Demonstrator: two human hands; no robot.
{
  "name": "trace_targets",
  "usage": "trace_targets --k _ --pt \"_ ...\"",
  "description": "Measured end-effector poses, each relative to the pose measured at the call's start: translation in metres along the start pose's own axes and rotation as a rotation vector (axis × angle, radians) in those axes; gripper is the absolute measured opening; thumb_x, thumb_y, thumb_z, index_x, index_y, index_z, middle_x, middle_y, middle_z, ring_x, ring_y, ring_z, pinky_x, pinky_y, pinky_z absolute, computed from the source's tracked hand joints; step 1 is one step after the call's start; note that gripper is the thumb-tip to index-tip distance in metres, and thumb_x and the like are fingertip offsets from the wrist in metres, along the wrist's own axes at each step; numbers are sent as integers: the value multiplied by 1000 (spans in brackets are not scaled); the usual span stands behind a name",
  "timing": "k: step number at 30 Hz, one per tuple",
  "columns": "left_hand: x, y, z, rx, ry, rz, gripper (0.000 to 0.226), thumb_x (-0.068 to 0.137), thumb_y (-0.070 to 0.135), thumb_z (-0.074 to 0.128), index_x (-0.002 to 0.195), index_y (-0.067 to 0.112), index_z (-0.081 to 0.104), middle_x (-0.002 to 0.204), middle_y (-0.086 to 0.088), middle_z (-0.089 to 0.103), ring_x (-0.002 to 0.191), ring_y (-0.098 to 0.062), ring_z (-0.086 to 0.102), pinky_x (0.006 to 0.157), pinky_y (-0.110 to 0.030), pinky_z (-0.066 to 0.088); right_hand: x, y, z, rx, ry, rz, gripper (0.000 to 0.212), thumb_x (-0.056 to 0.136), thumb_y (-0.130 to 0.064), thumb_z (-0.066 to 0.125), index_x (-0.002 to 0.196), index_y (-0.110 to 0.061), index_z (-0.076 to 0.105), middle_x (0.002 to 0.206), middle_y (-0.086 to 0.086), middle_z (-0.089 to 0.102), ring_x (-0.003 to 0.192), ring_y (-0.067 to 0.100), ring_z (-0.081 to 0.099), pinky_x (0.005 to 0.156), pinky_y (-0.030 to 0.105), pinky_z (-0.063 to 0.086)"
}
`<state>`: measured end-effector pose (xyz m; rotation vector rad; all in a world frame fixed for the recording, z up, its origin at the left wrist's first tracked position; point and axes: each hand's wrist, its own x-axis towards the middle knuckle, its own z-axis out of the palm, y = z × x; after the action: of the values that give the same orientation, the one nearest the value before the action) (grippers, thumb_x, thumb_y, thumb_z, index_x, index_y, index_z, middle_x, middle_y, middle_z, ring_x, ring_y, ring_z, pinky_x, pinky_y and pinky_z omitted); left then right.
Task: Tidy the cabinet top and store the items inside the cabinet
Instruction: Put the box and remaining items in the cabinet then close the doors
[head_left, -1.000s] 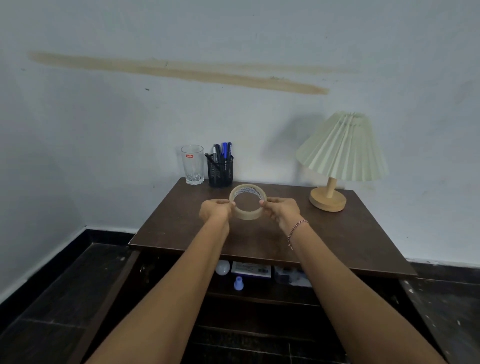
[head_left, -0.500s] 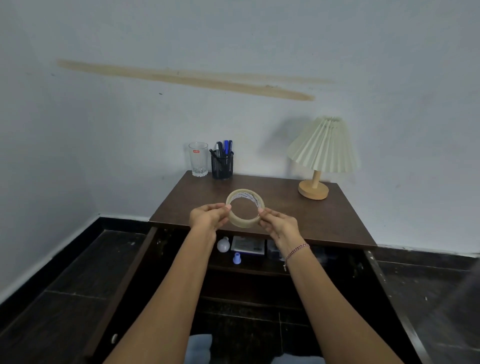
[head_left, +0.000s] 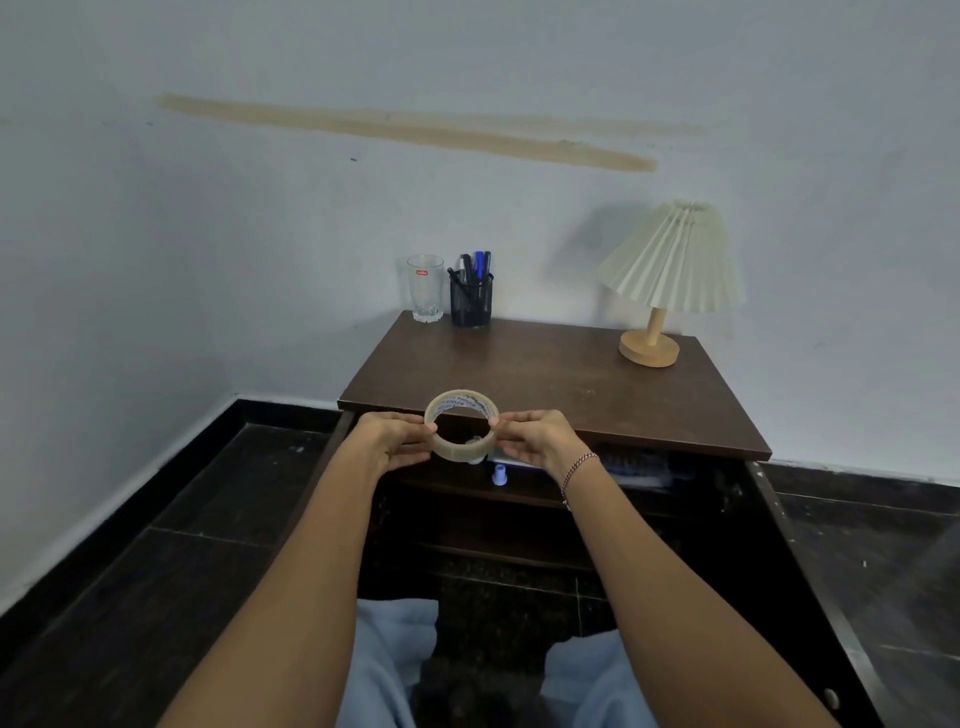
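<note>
A translucent beige roll of sticky tape (head_left: 461, 425) hangs before the front edge of the dark brown wooden cabinet (head_left: 571, 384), with the left hand (head_left: 392, 439) and right hand (head_left: 535, 441) each closing a fingertip grip on its rim. This looks like the storing step. The roll next needs lowering onto the open inner shelf (head_left: 524, 496).

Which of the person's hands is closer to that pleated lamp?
Right. The right hand pinches the tape roll on the side toward the lamp, which stands back and to the right; the left hand pinches the opposite side, farther away.
</note>
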<state>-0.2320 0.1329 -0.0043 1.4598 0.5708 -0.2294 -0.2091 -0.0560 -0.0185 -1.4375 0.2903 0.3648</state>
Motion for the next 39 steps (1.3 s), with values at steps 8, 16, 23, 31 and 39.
trace_targets --k 8,16,23,31,39 --pt "-3 -17 -17 159 11 -69 24 79 -1 70 103 -1 64 91 -15 67 101 -26 66 80 -33 54 3 14 22 -31 -17 61 17 79 3 70 95 8 65 82 14 66 71 19 65 59 23 57" --pt "10 -26 -25 150 54 -90 29 84 -8 62 113 -10 59 116 -26 63 108 -32 63 91 -36 52 15 32 47 2 73 31 25 78 6 70 101 12 65 112 24 66 107 29 65 90 34 54" --pt "20 -27 -26 167 63 -110 29 83 -7 63 112 -8 60 114 -24 64 107 -29 64 91 -35 53 22 39 48 -4 77 27 25 80 4 68 105 9 64 116 22 64 108 27 64 81 27 54" --pt "42 -34 -29 219 119 -144 29 82 -6 65 111 -6 61 111 -23 65 102 -28 66 92 -37 53 28 58 55 -10 104 -5 24 87 -1 63 111 1 64 121 16 62 112 25 62 83 26 53" --pt "69 -41 -21 188 240 -117 38 77 -9 69 113 -7 57 111 -24 63 99 -32 66 82 -39 58 57 87 72 118 210 -66 28 87 2 61 114 -4 65 115 13 65 97 17 63 87 27 53"
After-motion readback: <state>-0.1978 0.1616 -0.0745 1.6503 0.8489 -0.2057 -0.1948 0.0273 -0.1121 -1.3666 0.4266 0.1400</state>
